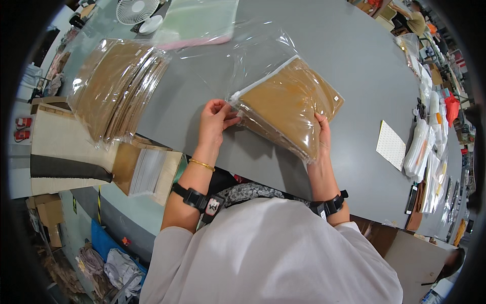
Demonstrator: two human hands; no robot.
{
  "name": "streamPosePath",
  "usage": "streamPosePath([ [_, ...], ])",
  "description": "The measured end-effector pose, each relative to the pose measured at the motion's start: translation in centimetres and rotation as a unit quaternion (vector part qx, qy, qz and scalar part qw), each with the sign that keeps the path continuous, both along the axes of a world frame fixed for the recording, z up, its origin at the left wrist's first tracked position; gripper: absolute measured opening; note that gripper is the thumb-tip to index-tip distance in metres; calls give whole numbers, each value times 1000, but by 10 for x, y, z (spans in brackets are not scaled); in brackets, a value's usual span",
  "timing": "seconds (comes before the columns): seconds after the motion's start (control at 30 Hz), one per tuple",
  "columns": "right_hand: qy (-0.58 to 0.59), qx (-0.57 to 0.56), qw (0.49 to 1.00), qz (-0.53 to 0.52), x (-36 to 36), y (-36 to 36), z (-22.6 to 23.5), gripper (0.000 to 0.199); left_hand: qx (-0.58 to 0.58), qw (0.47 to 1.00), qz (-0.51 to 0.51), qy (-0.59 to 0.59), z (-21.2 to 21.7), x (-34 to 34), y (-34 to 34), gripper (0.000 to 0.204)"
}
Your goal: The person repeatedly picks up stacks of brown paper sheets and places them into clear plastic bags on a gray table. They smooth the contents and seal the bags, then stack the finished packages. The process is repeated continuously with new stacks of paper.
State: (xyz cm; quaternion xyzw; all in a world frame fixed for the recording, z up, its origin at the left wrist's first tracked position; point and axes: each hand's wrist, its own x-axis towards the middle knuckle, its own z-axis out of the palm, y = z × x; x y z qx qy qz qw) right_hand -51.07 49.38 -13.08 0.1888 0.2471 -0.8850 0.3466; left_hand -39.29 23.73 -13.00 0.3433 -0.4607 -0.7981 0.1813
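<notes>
A flat tan-brown folded piece with a pale edge (283,93) lies tilted above the grey table inside a clear plastic bag (263,38). The loose, see-through end of the bag spreads away toward the far left. At the near left corner my left hand (216,115) pinches the bag's edge between thumb and fingers. My right hand (323,133) grips the right side of the bagged piece, thumb on top, its other fingers hidden underneath. To the left lies a stack of similar brown bagged pieces (119,83), fanned and overlapping.
Pale green clear sleeves (197,23) lie at the back beside a white fan (137,10). A dotted white sheet (391,145) and wrapped plastic bundles (419,149) sit on the right. At the left, a wooden stand (66,137) holds white cards (147,172).
</notes>
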Motion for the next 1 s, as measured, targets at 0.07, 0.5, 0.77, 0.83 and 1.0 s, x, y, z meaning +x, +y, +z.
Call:
streamPosePath([
  [0.07,27,-53,998,24,-2,0,-2,38,-49,998,-16,-32,-4,-3,-3,10],
  [0.5,217,408,866,193,-17,24,40,70,-9,1000,-26,7,-14,-11,6,21],
  [0.77,798,578,125,113,57,-67,55,84,-60,998,-24,-12,-8,-16,14,19],
  [0.83,775,613,-27,151,55,-92,34,76,-103,994,-26,4,-8,-15,16,18],
  [1.0,760,612,-102,196,39,-126,25,68,-534,843,-61,-20,-13,-26,8,11],
])
